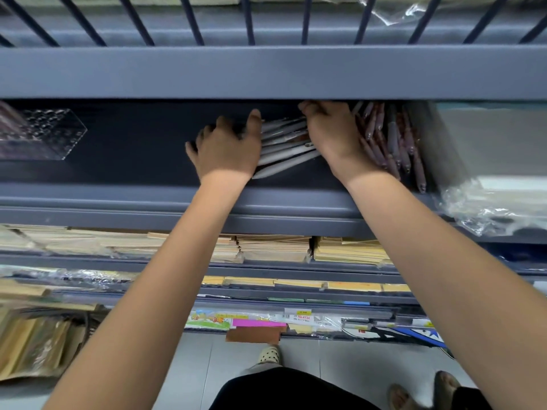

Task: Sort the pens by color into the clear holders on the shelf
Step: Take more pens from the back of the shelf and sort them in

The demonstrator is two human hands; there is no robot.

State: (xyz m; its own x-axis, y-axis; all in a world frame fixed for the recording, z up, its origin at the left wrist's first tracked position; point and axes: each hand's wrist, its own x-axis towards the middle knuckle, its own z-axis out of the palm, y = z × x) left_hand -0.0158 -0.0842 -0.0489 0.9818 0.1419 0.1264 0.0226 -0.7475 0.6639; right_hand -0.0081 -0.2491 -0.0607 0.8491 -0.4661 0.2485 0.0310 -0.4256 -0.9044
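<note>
Several white pens [284,147] lie fanned in a bundle on the dark grey shelf [118,161], between my two hands. My left hand [226,146] rests on the shelf at their left ends, fingers spread and thumb straight against the pens. My right hand [331,134] covers their right ends with its fingers curled over them; the fingertips are hidden under the upper shelf's edge. A pile of dark red pens [393,143] lies just right of that hand. One clear holder [44,134] with a grid of round holes stands at the far left of the shelf.
The upper shelf's front beam [266,72] hangs low over both hands. A plastic-wrapped pack [488,173] fills the shelf's right end. Lower shelves hold stacks of envelopes [275,247] and paper goods. Feet show on the floor below.
</note>
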